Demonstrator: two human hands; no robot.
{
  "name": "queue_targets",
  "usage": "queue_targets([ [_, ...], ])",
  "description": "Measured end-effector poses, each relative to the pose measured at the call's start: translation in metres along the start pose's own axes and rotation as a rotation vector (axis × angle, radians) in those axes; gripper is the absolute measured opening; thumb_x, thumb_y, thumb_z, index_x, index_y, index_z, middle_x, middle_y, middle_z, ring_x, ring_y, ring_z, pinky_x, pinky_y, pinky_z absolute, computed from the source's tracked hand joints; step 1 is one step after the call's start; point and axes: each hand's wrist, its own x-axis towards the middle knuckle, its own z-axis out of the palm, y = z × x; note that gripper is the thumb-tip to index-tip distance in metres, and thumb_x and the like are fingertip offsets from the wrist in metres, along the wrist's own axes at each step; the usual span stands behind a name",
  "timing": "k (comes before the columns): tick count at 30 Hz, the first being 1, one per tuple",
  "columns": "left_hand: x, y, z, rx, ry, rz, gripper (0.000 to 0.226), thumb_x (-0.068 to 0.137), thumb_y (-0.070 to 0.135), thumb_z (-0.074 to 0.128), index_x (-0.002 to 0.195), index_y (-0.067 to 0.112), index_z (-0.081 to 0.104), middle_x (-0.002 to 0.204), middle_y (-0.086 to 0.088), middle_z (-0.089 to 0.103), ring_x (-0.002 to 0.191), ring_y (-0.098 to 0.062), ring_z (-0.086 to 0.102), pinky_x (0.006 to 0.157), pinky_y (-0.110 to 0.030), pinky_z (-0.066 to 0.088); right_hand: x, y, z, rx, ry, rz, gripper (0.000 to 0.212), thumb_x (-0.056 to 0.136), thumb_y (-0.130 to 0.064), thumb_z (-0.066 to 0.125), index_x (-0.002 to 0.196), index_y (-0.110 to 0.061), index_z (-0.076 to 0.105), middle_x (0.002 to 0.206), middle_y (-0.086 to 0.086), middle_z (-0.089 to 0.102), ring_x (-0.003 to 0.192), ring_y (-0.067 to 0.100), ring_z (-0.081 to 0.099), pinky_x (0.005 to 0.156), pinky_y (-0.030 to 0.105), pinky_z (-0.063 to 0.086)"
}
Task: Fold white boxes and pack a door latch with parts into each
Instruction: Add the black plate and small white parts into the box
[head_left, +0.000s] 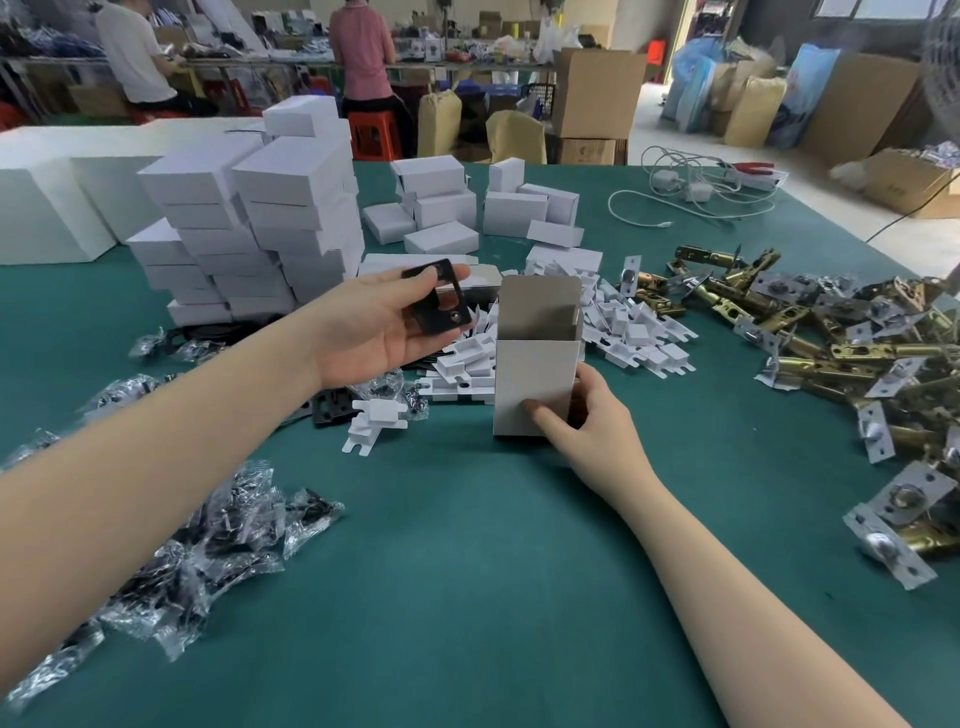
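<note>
A white box (535, 374) stands upright on the green table (467, 545), its top flap raised and its mouth open. My right hand (582, 415) grips the box low on its right side, thumb across the front. My left hand (374, 322) hovers left of the box mouth and pinches a black strike plate (441, 299) between thumb and fingers. Brass door latches (810, 332) with paper-wrapped faceplates lie heaped on the right. White folded card inserts (623, 327) are piled behind the box.
Stacks of closed white boxes (260, 223) rise at the back left, more of them (467, 202) behind. Clear bags of black screws (197, 551) lie at the left. White cables (696, 192) sit far right. Two people work at a distant bench.
</note>
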Motion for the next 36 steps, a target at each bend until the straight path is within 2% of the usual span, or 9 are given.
queue_targets([
  [5, 0.003, -0.006, 0.009, 0.212, 0.169, 0.063, 0.021, 0.102, 0.017, 0.050, 0.120, 0.024, 0.057, 0.087, -0.003, 0.074, 0.071, -0.014, 0.073, 0.047, -0.018, 0.052, 0.000, 0.000, 0.000, 0.002, -0.005, 0.002, 0.052, 0.085, -0.032, 0.070, 0.133, -0.030, 0.049, 0.105, -0.019, 0.067, 0.087, -0.007, 0.061, 0.075, 0.014, 0.046],
  [7, 0.003, -0.005, 0.007, 0.125, 0.131, 0.062, 0.017, 0.098, 0.014, 0.055, 0.113, 0.018, 0.061, 0.101, -0.008, 0.072, 0.082, -0.017, 0.073, 0.055, -0.019, 0.056, 0.001, -0.001, 0.000, -0.004, -0.006, 0.001, 0.053, 0.085, -0.032, 0.070, 0.133, -0.030, 0.048, 0.105, -0.018, 0.067, 0.088, -0.006, 0.061, 0.074, 0.013, 0.046],
  [11, -0.002, -0.007, 0.002, 0.086, -0.011, 0.073, 0.051, 0.083, -0.011, 0.061, 0.128, 0.012, 0.058, 0.114, -0.006, 0.069, 0.103, -0.013, 0.068, 0.075, -0.017, 0.056, 0.001, -0.001, 0.000, 0.001, -0.008, 0.002, 0.053, 0.085, -0.033, 0.070, 0.133, -0.033, 0.048, 0.104, -0.019, 0.067, 0.087, -0.005, 0.061, 0.075, 0.017, 0.047],
  [15, -0.003, -0.007, 0.010, 0.430, 0.108, 0.241, 0.038, 0.090, -0.001, 0.063, 0.121, 0.020, 0.064, 0.108, -0.001, 0.073, 0.097, -0.010, 0.070, 0.079, -0.019, 0.056, 0.000, -0.001, 0.000, 0.005, -0.007, 0.000, 0.053, 0.085, -0.031, 0.070, 0.133, -0.033, 0.048, 0.103, -0.020, 0.066, 0.085, -0.006, 0.061, 0.073, 0.015, 0.046],
  [18, -0.003, 0.002, 0.017, 0.963, 0.187, 0.484, 0.015, 0.094, 0.019, 0.064, 0.107, 0.026, 0.069, 0.092, 0.005, 0.073, 0.081, -0.006, 0.067, 0.080, -0.019, 0.051, 0.000, -0.001, 0.000, 0.013, -0.008, 0.000, 0.052, 0.085, -0.031, 0.070, 0.132, -0.033, 0.048, 0.102, -0.018, 0.067, 0.085, -0.005, 0.061, 0.073, 0.014, 0.046],
  [22, 0.006, 0.007, 0.040, 1.476, 0.154, 0.782, 0.025, 0.095, 0.029, 0.061, 0.114, 0.017, 0.070, 0.100, 0.003, 0.051, 0.095, -0.010, 0.047, 0.085, -0.021, 0.036, -0.001, -0.003, 0.000, 0.013, -0.004, -0.008, 0.044, 0.084, -0.033, 0.071, 0.121, -0.041, 0.050, 0.097, -0.021, 0.066, 0.080, -0.005, 0.061, 0.064, 0.005, 0.042],
  [25, 0.015, 0.011, 0.060, 1.568, 0.031, 0.761, 0.028, 0.096, 0.029, 0.060, 0.119, 0.014, 0.065, 0.104, -0.002, 0.059, 0.098, -0.019, 0.054, 0.078, -0.020, 0.036, -0.003, -0.004, 0.000, 0.014, -0.002, -0.005, 0.040, 0.083, -0.034, 0.072, 0.111, -0.050, 0.048, 0.097, -0.024, 0.065, 0.083, -0.005, 0.061, 0.065, 0.005, 0.043],
  [29, 0.021, 0.014, 0.072, 1.676, 0.000, 0.705, 0.031, 0.090, 0.034, 0.068, 0.119, 0.029, 0.059, 0.073, 0.019, 0.046, 0.080, -0.014, 0.049, 0.063, -0.029, 0.036, -0.004, -0.006, -0.001, 0.011, 0.005, -0.013, 0.039, 0.083, -0.036, 0.071, 0.105, -0.058, 0.046, 0.094, -0.032, 0.064, 0.087, -0.009, 0.060, 0.064, 0.003, 0.041],
  [36, 0.037, 0.010, 0.070, 1.880, -0.110, 0.593, 0.026, 0.101, 0.038, 0.049, 0.122, 0.030, 0.062, 0.102, 0.010, 0.068, 0.100, -0.017, 0.060, 0.088, -0.031, 0.037, -0.003, -0.005, 0.000, 0.013, 0.002, -0.013, 0.040, 0.084, -0.042, 0.070, 0.112, -0.052, 0.045, 0.100, -0.026, 0.064, 0.088, -0.010, 0.058, 0.069, 0.012, 0.044],
])
